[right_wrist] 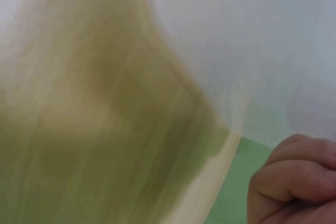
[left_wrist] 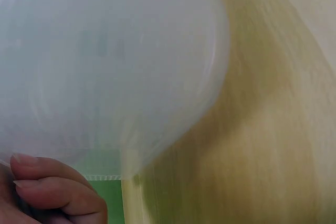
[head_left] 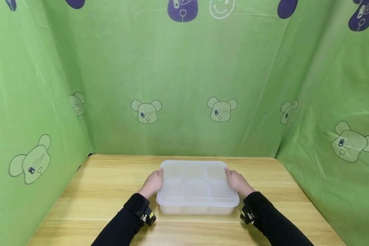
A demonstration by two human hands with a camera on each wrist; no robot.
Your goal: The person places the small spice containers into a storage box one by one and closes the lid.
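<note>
A translucent white plastic storage box (head_left: 196, 208) with a lid (head_left: 200, 194) is in the middle of the head view, its long side facing me. Several compartments show faintly through the lid. My left hand (head_left: 154, 183) grips its left edge, thumb on top; curled fingers (left_wrist: 58, 187) show at the rim in the left wrist view. On the opposite edge, my right hand (head_left: 239, 183) holds on the same way, with bent fingers (right_wrist: 294, 177) in the right wrist view. Whether the box touches the table is hard to tell.
The wooden table (head_left: 110, 177) extends to both sides of the box. Green cloth (head_left: 184, 136) printed with bear heads hangs at the back and along both sides. Black straps with small cameras (head_left: 149, 217) sit on both wrists.
</note>
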